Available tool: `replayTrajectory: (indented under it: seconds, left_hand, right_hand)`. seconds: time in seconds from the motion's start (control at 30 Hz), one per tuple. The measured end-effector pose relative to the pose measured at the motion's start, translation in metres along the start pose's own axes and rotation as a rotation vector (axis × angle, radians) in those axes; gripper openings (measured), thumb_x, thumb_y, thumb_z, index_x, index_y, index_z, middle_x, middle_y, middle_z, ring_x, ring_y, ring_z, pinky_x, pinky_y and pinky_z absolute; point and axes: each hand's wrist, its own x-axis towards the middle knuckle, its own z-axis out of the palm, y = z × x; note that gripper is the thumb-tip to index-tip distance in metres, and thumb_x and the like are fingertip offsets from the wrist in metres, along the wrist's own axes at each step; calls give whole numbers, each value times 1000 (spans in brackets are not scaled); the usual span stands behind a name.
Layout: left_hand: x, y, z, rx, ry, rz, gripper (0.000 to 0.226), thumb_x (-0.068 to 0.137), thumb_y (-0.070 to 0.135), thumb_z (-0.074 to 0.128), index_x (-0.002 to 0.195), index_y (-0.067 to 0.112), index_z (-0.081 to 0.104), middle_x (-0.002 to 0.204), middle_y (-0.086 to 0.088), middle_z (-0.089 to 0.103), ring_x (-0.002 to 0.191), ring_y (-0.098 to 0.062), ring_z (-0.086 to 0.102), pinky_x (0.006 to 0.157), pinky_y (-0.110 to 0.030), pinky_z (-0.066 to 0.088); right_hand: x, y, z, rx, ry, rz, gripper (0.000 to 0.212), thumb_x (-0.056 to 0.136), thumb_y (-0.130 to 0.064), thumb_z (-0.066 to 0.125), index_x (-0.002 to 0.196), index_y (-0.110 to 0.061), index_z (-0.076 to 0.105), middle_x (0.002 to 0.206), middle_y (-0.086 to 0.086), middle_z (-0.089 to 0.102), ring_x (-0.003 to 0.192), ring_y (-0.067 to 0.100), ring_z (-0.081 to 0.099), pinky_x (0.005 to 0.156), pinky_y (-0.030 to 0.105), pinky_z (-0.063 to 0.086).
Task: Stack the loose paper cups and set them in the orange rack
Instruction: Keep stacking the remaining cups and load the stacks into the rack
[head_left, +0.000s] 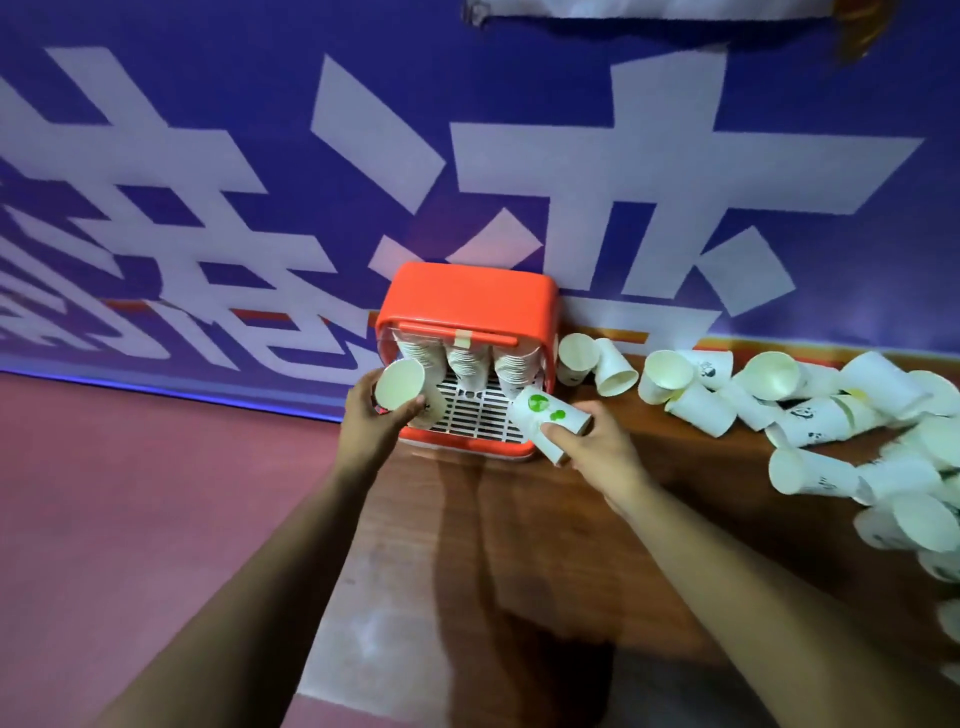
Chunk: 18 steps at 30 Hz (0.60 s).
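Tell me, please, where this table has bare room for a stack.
Bare table wood lies before the orange rack between the forearms, and between the right hand and the loose cups. Crowded: the right side, and the rack's mouth, where the left hand and right hold cups.

Some event venue (exact kind unclear): a huge blue banner (249, 78) backs the wooden table (701, 467).

Brown wooden table (701, 467), seen from its near side. The orange rack (467, 291) stands at the far edge. Loose paper cups (810, 423) lie tumbled on their sides to its right, many touching.
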Motion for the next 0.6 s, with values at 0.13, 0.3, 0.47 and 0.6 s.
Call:
replayTrajectory:
  seconds: [0.13,0.3,0.47,0.6]
  left_hand:
    - [27,-11,-8,58,15,24,65,76,28,86,132,16,55,128,-1,56,113,-12,56,74,-5,43]
    - [49,-20,-2,212,-23,82,75,73,26,87,137,13,51,127,-3,50,110,-12,50,88,-22,43]
    - [62,-41,1,415,-130,123,80,67,17,90,137,7,52,125,-14,53,118,-28,50,94,-31,40]
    - [72,-59,-4,426,-193,143,89,66,21,92,143,9,50,122,-13,51,118,-28,49,97,-25,37]
  right_hand:
    - [7,-16,24,-54,-7,-41,48,85,-25,72,127,-22,50,112,-4,62,97,10,61,74,24,52]
    - [20,-28,45,-103,-5,-100,56,83,-20,71,132,-26,45,118,-1,60,102,14,60,79,24,53]
    - [30,-35,62,-93,46,-151,65,60,-44,80,113,-36,43,112,-8,63,102,12,64,90,44,56]
    - [31,-43,78,-197,22,-313,65,63,-46,77,121,-40,48,123,-8,57,113,13,59,94,42,53]
